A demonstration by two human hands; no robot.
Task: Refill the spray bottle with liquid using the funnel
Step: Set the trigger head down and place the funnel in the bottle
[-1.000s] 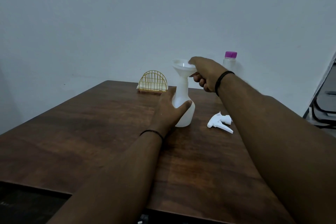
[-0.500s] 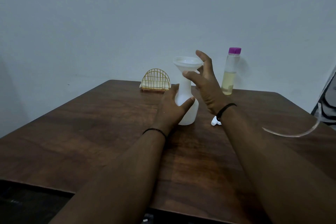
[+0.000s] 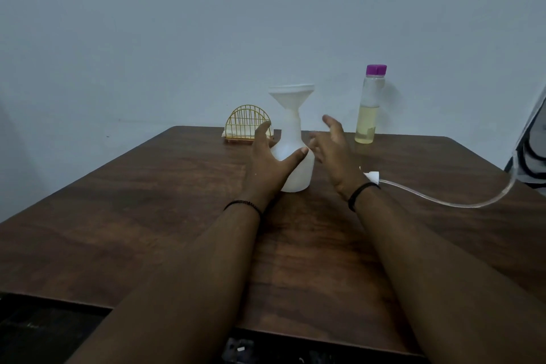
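Note:
A white spray bottle (image 3: 297,168) stands upright near the middle of the brown table (image 3: 147,216), with a white funnel (image 3: 292,94) seated in its neck. My left hand (image 3: 267,165) loosely cups the bottle's left side, thumb on its front and fingers spread behind it. Just right of the bottle, my right hand (image 3: 334,151) hovers open and touches nothing. The spray head (image 3: 373,176) lies on the table behind my right wrist, and its clear tube (image 3: 443,201) trails to the right. A clear bottle with a purple cap (image 3: 370,109), part full of yellowish liquid, stands at the back right.
A gold wire napkin holder (image 3: 246,124) sits at the table's far edge, left of the spray bottle. A pale wall (image 3: 266,23) rises right behind the table. Something dark and striped (image 3: 531,151) shows at the right border.
My right hand let go of the funnel's rim and dropped back toward me, fingers apart. The left hand's fingers have loosened on the bottle. The camera view shifted, which brought the tube into sight.

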